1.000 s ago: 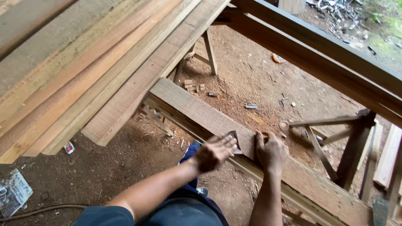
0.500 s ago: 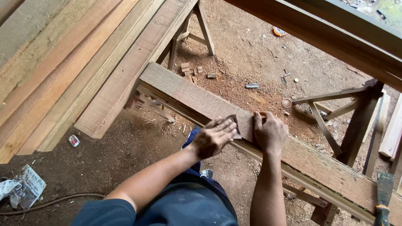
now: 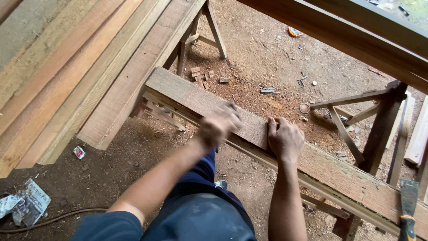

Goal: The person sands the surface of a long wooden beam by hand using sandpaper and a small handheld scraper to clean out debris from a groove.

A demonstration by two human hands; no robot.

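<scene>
Right hand flat on the plank, fingers spread narrow, palm down, thumb side toward the near edge; reads as a brace to pin the board, holding nothing I can see. Left hand is motion-blurred over the same plank just beside the right; a dark bit shows at its top edge, possibly a sheet or block under the palm, but can't tell what it holds or whether the fingers are closed. Plank runs diagonally from upper left to lower right, resting on a sawhorse at the right end, probably to keep the work face up at a comfortable height. Stack of long boards lies at left on another trestle, apart from the plank. Scraper with orange handle sits on the plank's far right end, within reach. No containers in use; only a small round lid or cap on the dirt floor, contents not visible. Crumpled paper and a cable at bottom left.
</scene>
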